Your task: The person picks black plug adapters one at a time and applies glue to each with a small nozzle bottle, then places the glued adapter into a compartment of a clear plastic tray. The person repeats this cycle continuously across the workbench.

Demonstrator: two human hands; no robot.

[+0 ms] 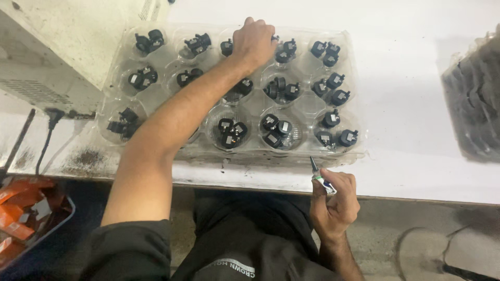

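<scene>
A clear plastic tray (307,106) with round pockets lies on the white table (411,130); most pockets hold two or three small black parts (277,130). My left hand (253,41) reaches across the tray to a far-row pocket, fingers curled down into it; what they touch is hidden. My right hand (333,200) hovers at the table's near edge, closed on a thin pen-like tool (319,176) with a dark tip pointing up toward the tray.
A whitish machine housing (62,47) stands at the left with a black cable (47,135) hanging from it. A bin with orange pieces (26,208) sits low left. A stack of dark trays (474,99) lies at the right edge.
</scene>
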